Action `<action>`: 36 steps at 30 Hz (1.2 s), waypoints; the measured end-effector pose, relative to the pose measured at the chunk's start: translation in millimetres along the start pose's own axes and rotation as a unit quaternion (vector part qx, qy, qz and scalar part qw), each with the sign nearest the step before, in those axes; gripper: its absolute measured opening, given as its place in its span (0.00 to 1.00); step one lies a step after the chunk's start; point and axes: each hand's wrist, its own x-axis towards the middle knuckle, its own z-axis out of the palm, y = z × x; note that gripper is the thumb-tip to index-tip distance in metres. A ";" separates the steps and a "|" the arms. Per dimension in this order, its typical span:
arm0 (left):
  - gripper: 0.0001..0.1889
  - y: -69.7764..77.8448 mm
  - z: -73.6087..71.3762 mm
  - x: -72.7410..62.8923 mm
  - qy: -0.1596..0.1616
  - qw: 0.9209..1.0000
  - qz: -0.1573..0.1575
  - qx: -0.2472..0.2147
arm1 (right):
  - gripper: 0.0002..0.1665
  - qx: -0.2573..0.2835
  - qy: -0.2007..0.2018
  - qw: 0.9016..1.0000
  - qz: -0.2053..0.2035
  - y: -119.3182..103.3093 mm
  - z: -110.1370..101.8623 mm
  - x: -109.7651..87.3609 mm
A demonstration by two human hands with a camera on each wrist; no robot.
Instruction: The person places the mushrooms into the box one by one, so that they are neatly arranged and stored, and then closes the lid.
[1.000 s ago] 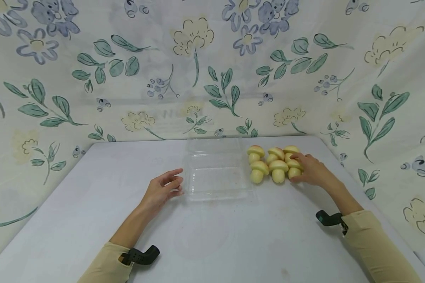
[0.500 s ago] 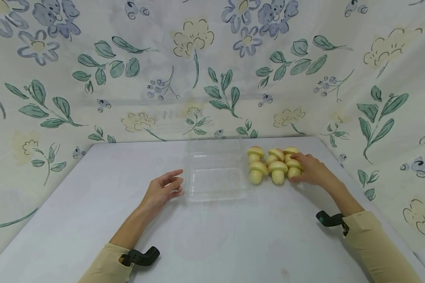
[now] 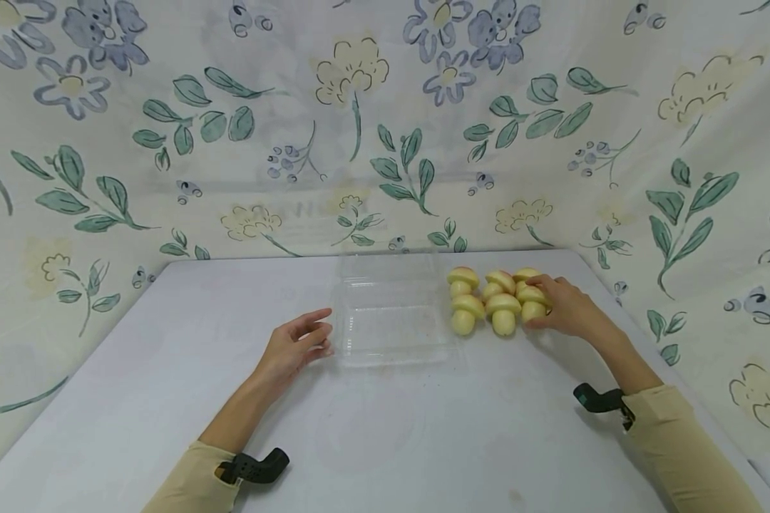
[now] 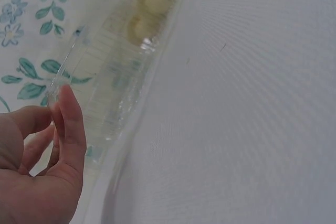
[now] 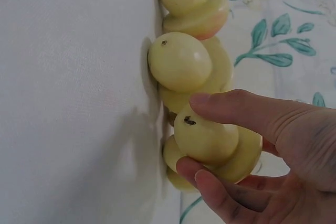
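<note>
Right hand (image 3: 567, 308) grips the front-right mushroom-shaped piece (image 5: 205, 136), thumb and fingers bent round it; five other pieces (image 3: 503, 313) crowd its left and back. Left hand (image 3: 291, 348) meets the left edge of the clear container (image 3: 398, 356); whether it pinches is unclear. Floral cloth (image 3: 385, 128) hangs behind.

Rear right mushroom shape (image 3: 525, 273) partly hidden behind the front one (image 3: 533, 311), base apparently covered.

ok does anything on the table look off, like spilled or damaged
Nothing looks spilled. The mushroom in the right hand has a dark blemish on its stem end, odd against the smooth pale yellow, and a faint brown smudge marks the near part of the white table.
</note>
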 end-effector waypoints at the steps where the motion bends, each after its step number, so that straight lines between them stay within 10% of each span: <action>1: 0.29 -0.3 0.0 0.0 0.001 1.000 -0.002 0.001 | 0.44 0.001 0.000 1.000 0.000 0.0 0.0 0.1; 36: 0.30 1.9 2.5 0.4 -0.002 0.999 0.004 -0.043 | 0.44 0.012 0.036 0.999 -0.009 -16.0 -13.7 -2.1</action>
